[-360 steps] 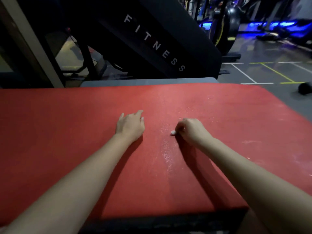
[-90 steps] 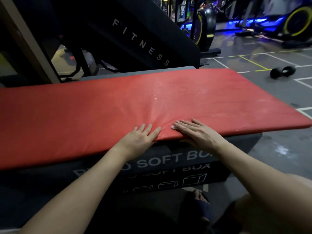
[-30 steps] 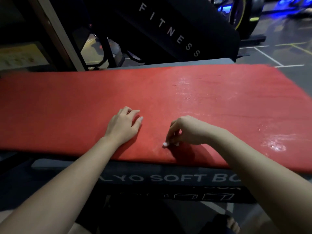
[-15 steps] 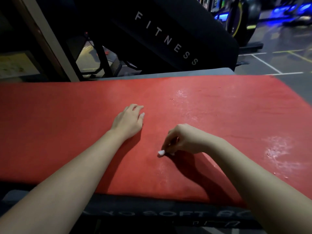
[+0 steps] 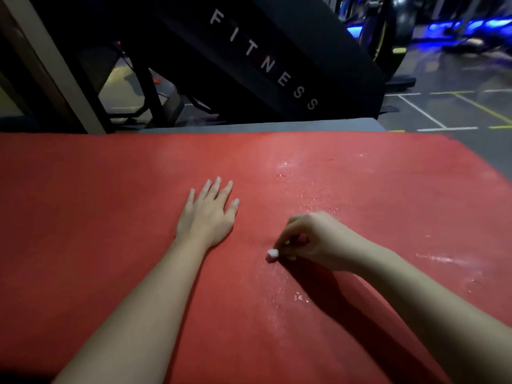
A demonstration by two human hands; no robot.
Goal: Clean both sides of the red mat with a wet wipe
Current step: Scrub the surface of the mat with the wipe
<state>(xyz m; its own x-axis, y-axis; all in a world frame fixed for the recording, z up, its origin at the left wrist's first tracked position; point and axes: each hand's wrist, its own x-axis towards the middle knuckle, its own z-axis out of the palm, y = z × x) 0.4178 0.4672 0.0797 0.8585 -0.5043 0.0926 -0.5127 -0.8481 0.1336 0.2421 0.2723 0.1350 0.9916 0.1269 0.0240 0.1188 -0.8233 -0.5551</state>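
Note:
The red mat (image 5: 91, 234) lies flat and fills most of the head view. My left hand (image 5: 208, 214) rests flat on it near the middle, fingers straight and spread. To its right, my right hand (image 5: 310, 239) pinches a small wadded white wet wipe (image 5: 272, 254) and holds it down on the mat. Wet streaks glisten on the mat above and below that hand.
A grey box edge (image 5: 263, 126) shows behind the mat. A black slanted machine panel marked FITNESS (image 5: 263, 59) stands just beyond. Gym floor with painted lines (image 5: 432, 112) and blue-lit equipment (image 5: 476, 26) lie at the back right.
My left hand's fingers have straightened and spread flat on the mat. My right hand still pinches the wipe at about the same spot. The view has tilted down, hiding the box front.

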